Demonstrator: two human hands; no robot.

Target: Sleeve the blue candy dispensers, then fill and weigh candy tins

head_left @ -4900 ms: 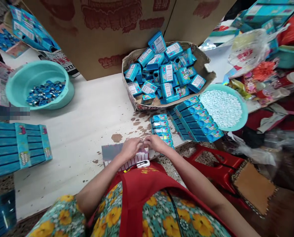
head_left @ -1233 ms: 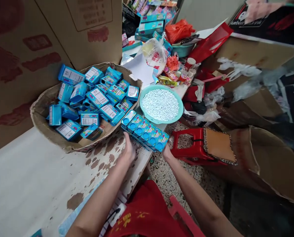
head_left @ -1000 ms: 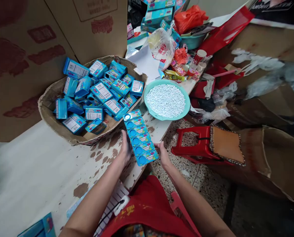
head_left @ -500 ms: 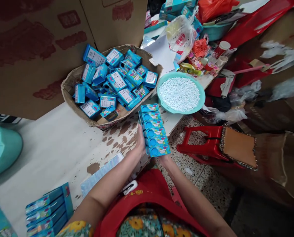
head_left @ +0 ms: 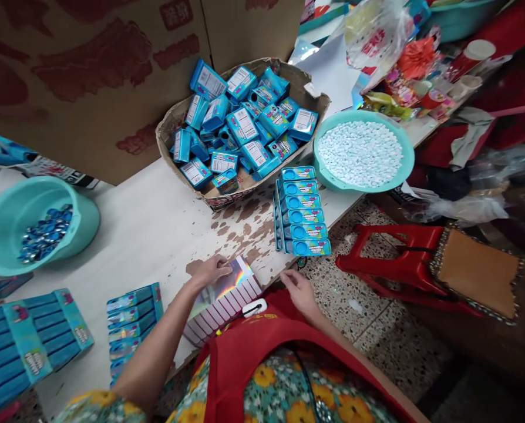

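Note:
My left hand [head_left: 211,272] has its fingers closed on the upper edge of a shiny holographic sheet [head_left: 232,285], which has a row of pale strips along its near side. Past the table's front edge, my right hand [head_left: 301,291] hangs loosely curled, its fingers a little apart, and I see nothing in it. Just beyond that hand stands a row of blue candy boxes [head_left: 305,216], their printed tops with round marks facing up. A torn cardboard tray [head_left: 174,176] behind them is heaped with more small blue boxes [head_left: 244,124].
A turquoise basin [head_left: 407,158] of white candies stands at the right table edge. On the left are a turquoise bucket [head_left: 84,220] with blue wrapped pieces, a large blue pack [head_left: 29,338] and a smaller row of boxes [head_left: 133,323]. A red stool [head_left: 377,258] stands to the right.
Both hands have let go of the row of candy boxes, which now stands on the table. My left hand has moved to the shiny sheet, my right hand back nearer my body. The view has shifted left.

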